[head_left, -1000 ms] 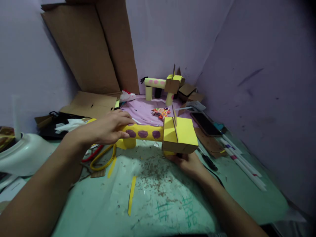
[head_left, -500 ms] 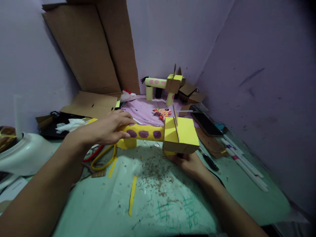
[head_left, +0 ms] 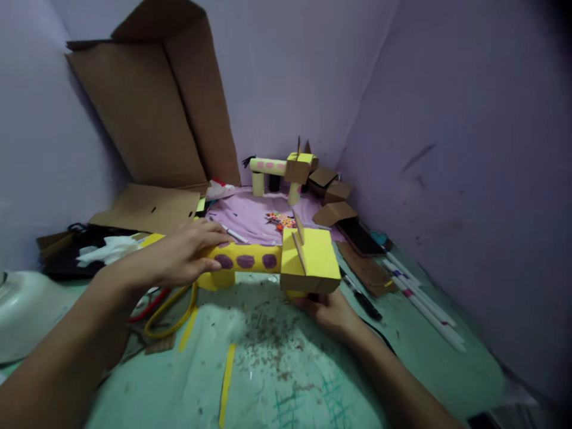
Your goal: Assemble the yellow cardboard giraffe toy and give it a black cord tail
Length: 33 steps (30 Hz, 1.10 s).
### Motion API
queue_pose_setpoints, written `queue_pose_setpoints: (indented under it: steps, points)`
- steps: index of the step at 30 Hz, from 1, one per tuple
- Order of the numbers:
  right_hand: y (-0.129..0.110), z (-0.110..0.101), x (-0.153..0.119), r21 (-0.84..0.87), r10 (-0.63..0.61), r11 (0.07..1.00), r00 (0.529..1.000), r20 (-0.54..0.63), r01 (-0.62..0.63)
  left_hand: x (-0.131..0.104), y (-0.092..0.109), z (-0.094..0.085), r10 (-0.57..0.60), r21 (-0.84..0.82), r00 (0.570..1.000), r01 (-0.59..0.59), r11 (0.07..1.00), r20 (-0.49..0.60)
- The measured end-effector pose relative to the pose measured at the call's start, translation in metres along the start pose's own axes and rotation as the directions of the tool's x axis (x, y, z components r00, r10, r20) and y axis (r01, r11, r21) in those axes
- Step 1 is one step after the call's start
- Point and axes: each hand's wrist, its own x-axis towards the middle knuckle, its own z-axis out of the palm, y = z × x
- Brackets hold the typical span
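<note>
At the middle of the green tabletop [head_left: 147, 393], directly before you, is the spotted yellow figure [head_left: 257, 260], its tube body level and its box head [head_left: 322, 247] to the right. Your left hand [head_left: 183, 255] is clamped on the body's left end, thumb on the near side, fingers over the top. Your right hand [head_left: 334, 313] is under the box head; its fingertips are hidden, so its grip cannot be determined. A yellow strip [head_left: 227, 384] lies on the near side, a black cutter [head_left: 367, 305] just right of your right hand. A paler spotted figure [head_left: 268, 166] stands behind, on purple cloth [head_left: 241, 208].
</note>
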Motion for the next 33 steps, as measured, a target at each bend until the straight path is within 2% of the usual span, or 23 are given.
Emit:
queue_pose_setpoints:
  steps: [3,7,14,22,29,33]
  points:
    - [0.000,0.000,0.001,-0.009,-0.050,0.999,0.998,-0.024,0.049,-0.001,-0.001,0.001,0.014,-0.007,1.000,-0.014,1.000,-0.019]
    - [-0.005,0.001,0.001,0.010,-0.097,0.995,0.995,0.005,0.097,-0.002,-0.003,0.001,0.031,0.011,0.999,-0.031,0.999,-0.023]
    - [-0.004,0.000,0.002,0.006,-0.091,0.996,0.996,0.012,0.091,-0.004,-0.003,0.006,0.024,0.019,0.995,-0.022,1.000,-0.096]
    - [-0.008,0.000,0.002,0.038,-0.110,0.993,0.994,0.008,0.110,-0.002,-0.009,0.003,0.029,0.010,0.999,-0.028,1.000,-0.036]
    - [-0.003,-0.001,0.001,0.009,-0.074,0.997,0.997,0.000,0.074,-0.001,0.002,-0.001,-0.002,-0.040,1.000,0.002,0.999,0.006]
    - [-0.002,0.000,0.002,0.002,-0.098,0.995,0.995,-0.001,0.098,-0.001,0.005,-0.003,0.007,-0.033,1.000,-0.007,0.999,0.005]
